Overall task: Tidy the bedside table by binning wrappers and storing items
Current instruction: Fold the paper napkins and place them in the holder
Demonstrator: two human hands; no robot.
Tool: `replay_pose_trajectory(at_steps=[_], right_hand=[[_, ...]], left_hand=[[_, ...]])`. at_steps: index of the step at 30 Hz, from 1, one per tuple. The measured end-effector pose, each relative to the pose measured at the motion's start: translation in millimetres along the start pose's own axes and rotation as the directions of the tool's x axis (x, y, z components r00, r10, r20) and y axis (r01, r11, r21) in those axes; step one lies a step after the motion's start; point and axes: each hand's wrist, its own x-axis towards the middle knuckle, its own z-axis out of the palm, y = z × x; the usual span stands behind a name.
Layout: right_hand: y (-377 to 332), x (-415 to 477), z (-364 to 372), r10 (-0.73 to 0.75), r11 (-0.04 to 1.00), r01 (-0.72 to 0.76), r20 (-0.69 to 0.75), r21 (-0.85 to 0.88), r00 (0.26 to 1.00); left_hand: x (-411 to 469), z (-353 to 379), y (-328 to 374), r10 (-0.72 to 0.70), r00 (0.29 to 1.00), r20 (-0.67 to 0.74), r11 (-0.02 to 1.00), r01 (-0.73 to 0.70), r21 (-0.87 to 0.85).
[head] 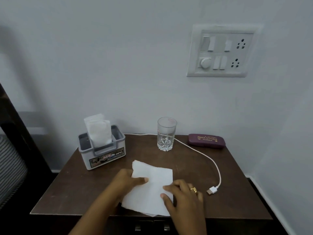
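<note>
One dark wooden bedside table point(76, 192) stands against a pale wall; its front drops out of the bottom edge, where two small metal handles point(138, 228) only partly show. On the wall above hangs a white switchboard point(221, 51). At the table's near middle lies the tissue point(152, 192), a plain white, uncrumpled sheet whose lowest corner overhangs the front edge. A grey tissue holder point(103, 155) with white sheets sticking up stands at the back left. The left hand point(128, 181) pinches the tissue's left edge, thumb on top, fingers hidden beneath. The right hand point(184, 194), wearing a gold ring, sets its curled forefinger and thumb on the right edge; whether paper is caught between them cannot be told. A maroon spectacle case point(206, 140), a clear glass point(166, 134) and a white cable point(215, 165) lie behind.
</note>
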Motion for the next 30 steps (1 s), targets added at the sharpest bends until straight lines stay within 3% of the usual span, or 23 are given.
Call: replay_pose_trajectory(at_steps=[3, 4, 6, 7, 9, 10, 12, 15, 18, 22, 25, 30], right_hand=[[0, 3, -6, 0.110, 0.951, -0.117, 0.043, 0.286, 0.993], [-3, 8, -13, 0.205, 0.845, -0.220, 0.085, 0.487, 0.975], [-8, 21, -31, 0.389, 0.434, -0.438, 0.275, 0.787, 0.879], [-6, 28, -40, 0.387, 0.197, -0.539, 0.440, 0.819, 0.810], [-5, 40, -60, 0.128, -0.195, -0.657, 0.683, 0.728, 0.719], [-5, 43, -65, -0.005, -0.275, -0.704, 0.732, 0.654, 0.682], [-2, 47, -64, -0.071, -0.268, -0.752, 0.767, 0.601, 0.638], [2, 55, -50, 0.020, -0.067, -0.751, 0.753, 0.657, 0.658], [6, 60, -41, 0.089, 0.059, -0.737, 0.732, 0.673, 0.676], [11, 62, -35, 0.092, 0.139, -0.709, 0.704, 0.691, 0.704], [13, 60, -32, 0.050, 0.194, -0.675, 0.680, 0.712, 0.732], [13, 50, -24, 0.089, 0.321, -0.544, 0.547, 0.775, 0.832]], left_hand=[[-6, 3, 7, 0.070, 0.996, -0.047, 0.997, -0.071, -0.015], [-12, 3, 10, 0.093, 0.996, -0.013, 0.991, -0.094, -0.095], [-25, 4, 20, 0.147, 0.983, 0.106, 0.947, -0.109, -0.304], [-30, 3, 25, 0.172, 0.974, 0.148, 0.915, -0.102, -0.391], [-33, 2, 30, 0.202, 0.963, 0.180, 0.866, -0.090, -0.492], [-32, 3, 30, 0.207, 0.962, 0.176, 0.852, -0.089, -0.516], [-25, 4, 25, 0.173, 0.976, 0.132, 0.855, -0.082, -0.512], [-11, 7, 5, 0.096, 0.993, 0.064, 0.881, -0.055, -0.470], [-2, 7, -12, 0.067, 0.994, 0.083, 0.898, -0.024, -0.439], [6, 3, -23, 0.107, 0.990, 0.097, 0.925, -0.064, -0.375], [8, -1, -28, 0.149, 0.982, 0.116, 0.898, -0.085, -0.432], [3, -3, -34, 0.223, 0.972, 0.075, 0.892, -0.172, -0.417]])
